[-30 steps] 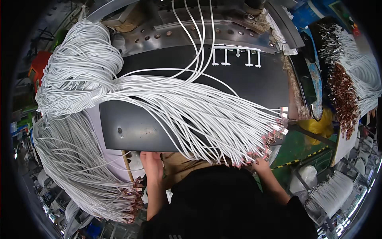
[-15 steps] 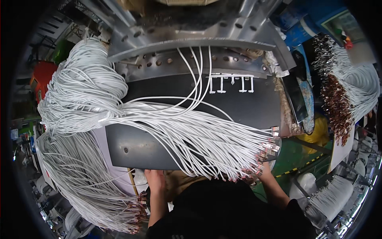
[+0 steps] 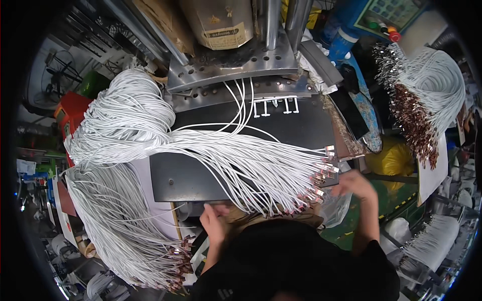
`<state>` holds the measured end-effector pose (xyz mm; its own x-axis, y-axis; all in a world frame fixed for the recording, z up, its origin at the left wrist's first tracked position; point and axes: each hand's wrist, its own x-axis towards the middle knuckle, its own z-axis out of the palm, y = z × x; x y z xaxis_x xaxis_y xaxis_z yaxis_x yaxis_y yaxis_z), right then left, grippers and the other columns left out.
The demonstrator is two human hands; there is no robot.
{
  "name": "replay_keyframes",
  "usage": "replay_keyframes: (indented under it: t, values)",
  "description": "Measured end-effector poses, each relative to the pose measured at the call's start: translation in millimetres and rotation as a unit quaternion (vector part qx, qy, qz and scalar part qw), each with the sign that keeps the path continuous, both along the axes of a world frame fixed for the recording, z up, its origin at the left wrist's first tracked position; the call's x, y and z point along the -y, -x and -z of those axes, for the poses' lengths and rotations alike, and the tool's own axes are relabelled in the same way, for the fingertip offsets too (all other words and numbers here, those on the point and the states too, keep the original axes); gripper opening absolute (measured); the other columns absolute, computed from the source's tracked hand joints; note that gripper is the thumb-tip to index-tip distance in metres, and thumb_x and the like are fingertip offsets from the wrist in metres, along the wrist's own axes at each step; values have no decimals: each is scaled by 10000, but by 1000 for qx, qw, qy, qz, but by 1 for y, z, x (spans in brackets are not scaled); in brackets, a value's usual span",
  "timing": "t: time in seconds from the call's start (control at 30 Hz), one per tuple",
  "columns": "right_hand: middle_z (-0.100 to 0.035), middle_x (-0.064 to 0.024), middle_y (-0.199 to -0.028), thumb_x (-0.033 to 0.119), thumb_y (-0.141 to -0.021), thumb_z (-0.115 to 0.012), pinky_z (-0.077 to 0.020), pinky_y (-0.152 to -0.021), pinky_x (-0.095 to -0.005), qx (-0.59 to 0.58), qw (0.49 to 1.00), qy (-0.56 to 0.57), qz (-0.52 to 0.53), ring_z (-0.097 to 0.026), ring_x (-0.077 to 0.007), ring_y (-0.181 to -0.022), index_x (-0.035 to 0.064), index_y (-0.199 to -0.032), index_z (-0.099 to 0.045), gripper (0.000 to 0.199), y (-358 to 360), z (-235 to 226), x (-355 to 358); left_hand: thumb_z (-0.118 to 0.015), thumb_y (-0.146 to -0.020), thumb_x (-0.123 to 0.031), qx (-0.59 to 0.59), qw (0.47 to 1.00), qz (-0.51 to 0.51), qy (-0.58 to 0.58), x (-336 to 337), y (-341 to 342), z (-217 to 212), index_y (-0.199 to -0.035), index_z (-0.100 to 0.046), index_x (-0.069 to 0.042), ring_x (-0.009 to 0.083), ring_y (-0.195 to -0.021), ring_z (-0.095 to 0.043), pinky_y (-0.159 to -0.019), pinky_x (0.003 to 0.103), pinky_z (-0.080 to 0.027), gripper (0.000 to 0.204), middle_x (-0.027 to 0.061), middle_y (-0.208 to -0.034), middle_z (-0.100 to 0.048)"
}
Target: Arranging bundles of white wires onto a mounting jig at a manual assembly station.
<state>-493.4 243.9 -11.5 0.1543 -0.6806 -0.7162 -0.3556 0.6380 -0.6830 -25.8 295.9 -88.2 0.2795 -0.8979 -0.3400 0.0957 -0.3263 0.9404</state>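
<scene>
A fanned bundle of white cables (image 3: 241,163) lies across the dark worktable (image 3: 173,193), its metal connector ends (image 3: 321,175) toward the right edge. Several of its cables curve up under the metal press plate (image 3: 231,70). Just below the table's front edge is my left hand (image 3: 213,220), its fingers apart and nothing seen in them. My right hand (image 3: 357,184) is raised beside the connector ends, to the right of the table and above a clear plastic bag (image 3: 335,208). Motion smears its fingers, so I cannot make out whether they hold anything.
A white moulded piece with several prongs (image 3: 275,105) lies below the press. Coiled cables (image 3: 128,110) rise at the left, with another bundle (image 3: 120,226) hanging below. More cables (image 3: 437,83) sit at the far right, and a yellow bag (image 3: 391,156) is nearer.
My right hand has come up and out from under the connector ends to their right. My left hand has shifted slightly right with its fingers showing. The whole view has shifted.
</scene>
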Motion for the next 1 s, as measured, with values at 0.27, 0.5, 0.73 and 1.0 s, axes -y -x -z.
replay_keyframes:
  t: [0.27, 0.5, 0.73, 1.0]
  values:
    - [-487, -123, -1487, 181, -955, -607, -294, -1165, -438, -148, 798, 568, -139, -353, -331, -1437, 85, -1194, -721, 282, -90, -62, 88, -640, -909, -173, 249, 821, 316, 404, 97, 95, -109, -1037, -681, 9, 311, -1016, -652, -908, 386, -499, 227, 168, -1076, -692]
    - [-648, -88, -1200, 198, -990, -565, -439, -1010, -397, -185, 750, 617, -152, -550, -291, -1226, 82, -1177, -721, 269, -92, -43, 114, -701, -905, -281, 478, 671, 428, 372, 183, 107, -100, -1282, -569, -2, 383, -1257, -532, -1080, 466, -402, 487, 225, -1359, -552]
    - [-626, -71, -862, 174, -996, -517, -470, -654, -246, -47, 833, 442, 328, -614, -115, -787, -54, -993, -712, 300, 18, 18, -62, -577, -984, -439, 604, 677, 387, 162, 244, 34, -132, -1131, -664, 10, 347, -963, -650, -855, 418, -494, 480, 161, -1105, -686]
    - [-697, -217, -1135, 332, -983, -576, -547, -762, -383, -386, 910, 130, 73, -726, -267, -816, -23, -998, -714, 381, 52, 289, -242, -500, -1021, -438, 588, 742, 297, 129, 267, 31, -99, -1180, -668, -18, 358, -805, -645, -759, 438, -481, 479, 221, -876, -688]
